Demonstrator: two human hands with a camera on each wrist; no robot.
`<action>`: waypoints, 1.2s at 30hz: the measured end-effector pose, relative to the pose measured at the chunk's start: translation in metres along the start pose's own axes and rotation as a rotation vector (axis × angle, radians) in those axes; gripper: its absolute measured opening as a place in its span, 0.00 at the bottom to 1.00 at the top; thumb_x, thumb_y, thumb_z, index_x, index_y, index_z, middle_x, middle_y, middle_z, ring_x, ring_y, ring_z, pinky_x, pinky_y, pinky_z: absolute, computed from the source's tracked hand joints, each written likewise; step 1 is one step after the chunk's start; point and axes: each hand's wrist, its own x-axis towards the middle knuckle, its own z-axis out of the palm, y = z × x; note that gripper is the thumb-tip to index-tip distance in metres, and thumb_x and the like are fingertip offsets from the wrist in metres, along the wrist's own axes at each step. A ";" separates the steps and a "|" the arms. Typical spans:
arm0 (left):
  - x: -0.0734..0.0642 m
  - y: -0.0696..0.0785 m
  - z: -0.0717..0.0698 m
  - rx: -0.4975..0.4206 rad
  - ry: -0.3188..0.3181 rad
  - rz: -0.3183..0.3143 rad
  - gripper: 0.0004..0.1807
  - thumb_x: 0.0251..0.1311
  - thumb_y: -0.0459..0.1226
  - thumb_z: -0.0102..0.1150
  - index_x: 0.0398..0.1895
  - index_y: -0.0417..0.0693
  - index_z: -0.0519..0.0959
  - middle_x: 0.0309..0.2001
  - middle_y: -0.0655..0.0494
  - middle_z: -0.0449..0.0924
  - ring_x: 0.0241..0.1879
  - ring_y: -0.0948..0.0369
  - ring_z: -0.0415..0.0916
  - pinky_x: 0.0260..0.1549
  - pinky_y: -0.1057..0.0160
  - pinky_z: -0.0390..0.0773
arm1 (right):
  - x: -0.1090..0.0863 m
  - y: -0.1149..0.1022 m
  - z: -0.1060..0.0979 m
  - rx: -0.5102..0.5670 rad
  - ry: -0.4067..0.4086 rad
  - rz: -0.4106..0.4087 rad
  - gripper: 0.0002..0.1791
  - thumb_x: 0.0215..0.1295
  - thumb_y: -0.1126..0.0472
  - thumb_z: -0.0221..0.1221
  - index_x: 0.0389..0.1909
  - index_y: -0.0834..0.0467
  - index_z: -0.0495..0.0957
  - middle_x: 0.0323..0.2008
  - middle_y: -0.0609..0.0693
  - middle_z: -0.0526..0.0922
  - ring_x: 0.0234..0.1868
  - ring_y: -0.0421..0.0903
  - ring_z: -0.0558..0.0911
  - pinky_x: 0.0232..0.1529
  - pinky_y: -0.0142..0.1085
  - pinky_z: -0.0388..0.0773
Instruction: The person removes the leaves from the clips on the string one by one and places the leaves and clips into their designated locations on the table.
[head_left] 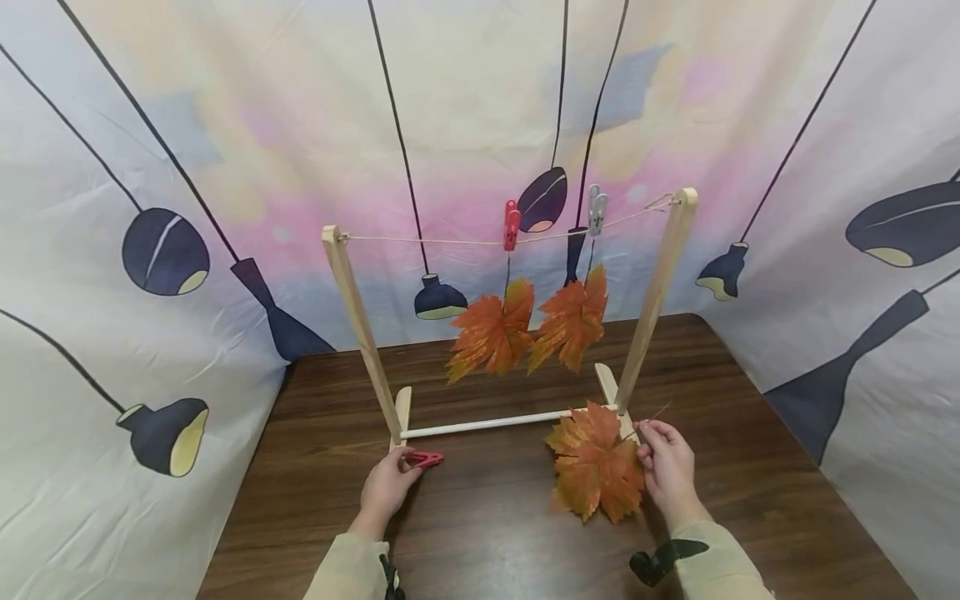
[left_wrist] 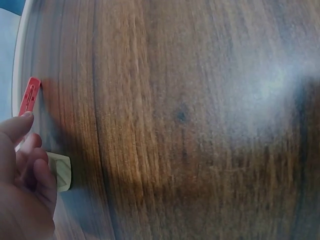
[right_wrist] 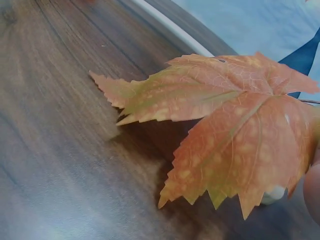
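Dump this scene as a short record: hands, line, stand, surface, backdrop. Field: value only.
left_hand: left hand pinches a red clip near the stand's left foot
right_hand: right hand holds a loose leaf by its stem
line: string between the two post tops
on_line: red clothespin with left hanging leaf; gray clothespin with right hanging leaf
stand: wooden posts, white crossbar low down
surface: brown wood-grain table
backdrop: cloth with lamp prints

It is bright, and the table (head_left: 491, 542) shines between the left hand (head_left: 386, 492) and right hand (head_left: 670, 468). A dark shadow sits under the held leaf (right_wrist: 230, 145) (a bit hazy up close).
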 end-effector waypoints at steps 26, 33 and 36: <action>0.001 0.005 0.005 0.181 -0.018 -0.054 0.18 0.51 0.36 0.65 0.47 0.46 0.80 0.45 0.44 0.80 0.43 0.47 0.78 0.33 0.47 0.74 | 0.004 0.024 -0.031 -0.276 0.047 0.096 0.19 0.69 0.56 0.54 0.53 0.64 0.68 0.30 0.35 0.81 0.23 0.33 0.75 0.20 0.22 0.69; 0.002 0.011 0.003 0.202 -0.035 -0.071 0.18 0.51 0.36 0.65 0.47 0.45 0.79 0.43 0.43 0.80 0.39 0.47 0.78 0.29 0.48 0.74 | 0.004 0.024 -0.033 -0.303 0.046 0.106 0.23 0.69 0.55 0.54 0.58 0.65 0.66 0.31 0.34 0.81 0.24 0.32 0.75 0.21 0.22 0.69; 0.002 0.013 0.003 0.211 -0.038 -0.077 0.18 0.50 0.36 0.66 0.46 0.45 0.79 0.41 0.43 0.80 0.37 0.47 0.78 0.27 0.49 0.73 | 0.004 0.024 -0.035 -0.312 0.050 0.111 0.25 0.68 0.54 0.54 0.59 0.65 0.65 0.31 0.34 0.80 0.24 0.32 0.75 0.21 0.22 0.70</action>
